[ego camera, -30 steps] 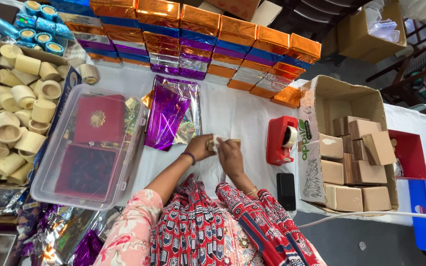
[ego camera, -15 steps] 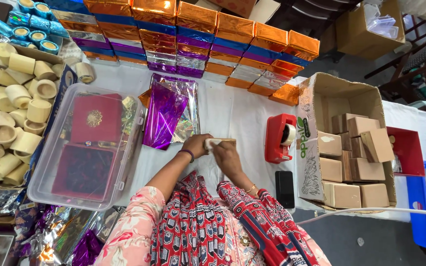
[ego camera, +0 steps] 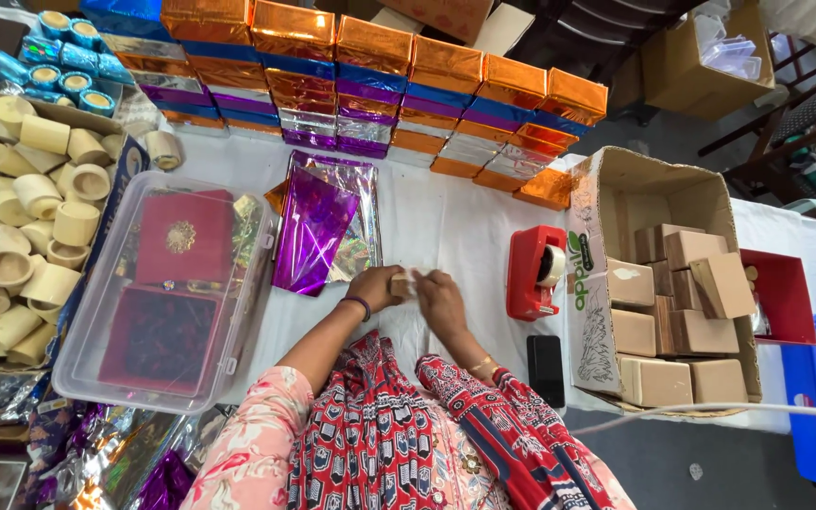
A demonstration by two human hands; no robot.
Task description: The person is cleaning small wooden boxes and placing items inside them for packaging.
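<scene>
Foil sheets (ego camera: 318, 227) between tub (ego camera: 77, 364) at left and tape dispenser (ego camera: 535, 272) at right; carton (ego camera: 616, 189) farther right; wrapped boxes (ego camera: 370, 85) behind.

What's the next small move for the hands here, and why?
Probably reach the right hand to the red tape dispenser. Both hands pinch a small tan block on the white table, the left hand has it gripped, and the dispenser sits just right of them.
</scene>
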